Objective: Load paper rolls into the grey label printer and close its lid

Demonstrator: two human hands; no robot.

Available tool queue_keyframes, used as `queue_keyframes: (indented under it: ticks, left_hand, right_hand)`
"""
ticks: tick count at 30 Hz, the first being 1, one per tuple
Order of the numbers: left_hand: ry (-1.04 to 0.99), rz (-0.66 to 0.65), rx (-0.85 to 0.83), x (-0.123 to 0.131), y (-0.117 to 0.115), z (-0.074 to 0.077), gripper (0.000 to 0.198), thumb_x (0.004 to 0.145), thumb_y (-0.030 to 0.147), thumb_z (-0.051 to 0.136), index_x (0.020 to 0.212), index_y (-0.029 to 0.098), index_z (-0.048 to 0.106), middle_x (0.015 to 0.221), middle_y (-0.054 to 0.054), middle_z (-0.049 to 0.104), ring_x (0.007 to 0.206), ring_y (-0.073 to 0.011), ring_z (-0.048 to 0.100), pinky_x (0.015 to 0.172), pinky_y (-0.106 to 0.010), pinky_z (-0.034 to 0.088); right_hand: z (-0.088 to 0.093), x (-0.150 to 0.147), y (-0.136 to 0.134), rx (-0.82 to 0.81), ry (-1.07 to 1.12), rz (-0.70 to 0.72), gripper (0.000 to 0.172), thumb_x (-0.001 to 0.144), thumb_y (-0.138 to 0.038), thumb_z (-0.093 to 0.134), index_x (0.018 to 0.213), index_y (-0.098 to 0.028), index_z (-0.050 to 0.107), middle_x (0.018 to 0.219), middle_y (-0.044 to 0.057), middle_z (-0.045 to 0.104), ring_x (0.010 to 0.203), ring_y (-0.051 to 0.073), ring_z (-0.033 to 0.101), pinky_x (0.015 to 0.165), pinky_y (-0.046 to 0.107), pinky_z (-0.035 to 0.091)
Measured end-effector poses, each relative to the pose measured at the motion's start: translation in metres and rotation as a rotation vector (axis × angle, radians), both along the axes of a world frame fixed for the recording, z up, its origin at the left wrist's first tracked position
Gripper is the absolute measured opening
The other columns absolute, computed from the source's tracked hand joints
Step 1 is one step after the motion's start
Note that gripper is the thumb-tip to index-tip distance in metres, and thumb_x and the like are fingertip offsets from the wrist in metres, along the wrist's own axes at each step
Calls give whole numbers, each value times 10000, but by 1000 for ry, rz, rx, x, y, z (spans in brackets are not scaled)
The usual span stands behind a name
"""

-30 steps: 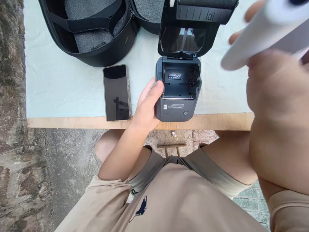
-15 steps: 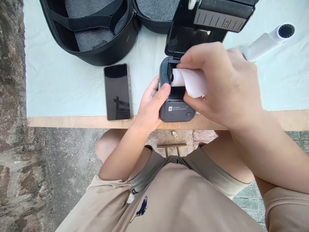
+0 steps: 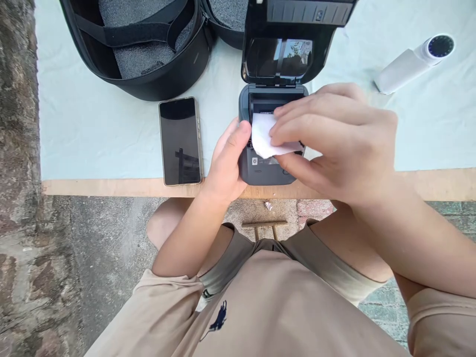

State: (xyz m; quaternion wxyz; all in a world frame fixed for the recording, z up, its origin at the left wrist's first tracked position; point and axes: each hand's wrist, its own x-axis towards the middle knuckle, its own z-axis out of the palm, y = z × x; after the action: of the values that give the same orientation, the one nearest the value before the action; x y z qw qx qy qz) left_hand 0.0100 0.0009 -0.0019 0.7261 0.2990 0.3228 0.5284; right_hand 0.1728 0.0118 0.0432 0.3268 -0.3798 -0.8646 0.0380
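i count two grips: one left grip (image 3: 227, 166), one right grip (image 3: 344, 141). between them is one printer (image 3: 262, 176), its one lid (image 3: 286, 32) beyond both. at my right grip is one piece of white paper (image 3: 262, 136). left of my left grip lies one phone (image 3: 180, 141); farther beyond, one black case (image 3: 174, 79) with two open halves. beyond my right grip lies one white cylinder (image 3: 403, 69). below, one counter (image 3: 100, 134).

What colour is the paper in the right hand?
The paper is white, clearest in the head view.

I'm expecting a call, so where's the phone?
In the head view, the phone lies left of the left hand, its near end on the wooden edge.
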Motion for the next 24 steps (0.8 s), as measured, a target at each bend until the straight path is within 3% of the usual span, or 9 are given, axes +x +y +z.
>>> queue_keyframes:
  ticks: [4,7,11,14,19,24]
  left_hand:
    - [35,-59,31,-6,3,-3,289,855,438,687,1049,234,624,1044,-60,718,1368,-318,552,1043,-434,563]
    - [84,-50,46,-10,4,-6,309,818,359,739,1073,224,628,979,-40,735,1253,-304,653,983,-410,600]
    - [108,-47,65,-11,4,-9,376,763,350,792,1073,231,615,974,-24,750,1190,-297,697,976,-407,605]
    - [66,-42,64,-11,5,-8,390,766,348,789,1088,229,603,999,-29,748,1182,-286,699,983,-396,603]
    - [96,-28,29,-11,6,-7,418,759,370,793,1100,231,597,1007,-42,738,1241,-305,664,1014,-419,584]
    - [111,-17,2,-9,5,-6,487,715,401,818,1104,230,581,1018,-52,715,1301,-341,615,1036,-463,564]
  right_hand:
    - [-4,0,1,-83,73,110,61,892,-337,588,897,-278,601,1009,-9,726,1096,215,685,972,446,564]
    - [-6,0,2,-163,220,30,128,900,-370,595,973,-269,618,1050,49,679,1086,200,648,1042,439,543]
    - [-12,1,1,-405,357,-125,362,850,-375,670,1174,-269,548,1256,84,567,1244,231,555,917,384,594]
    - [-16,2,1,-664,437,-65,528,833,-361,691,1294,-306,439,1430,62,451,1291,227,539,890,361,619]
    - [-16,1,3,-742,545,18,555,835,-312,675,1315,-351,400,1518,33,370,1434,243,407,849,339,631]
    - [-14,1,5,-882,552,55,683,827,-283,659,1392,-354,281,1491,58,440,1233,209,586,640,239,599]
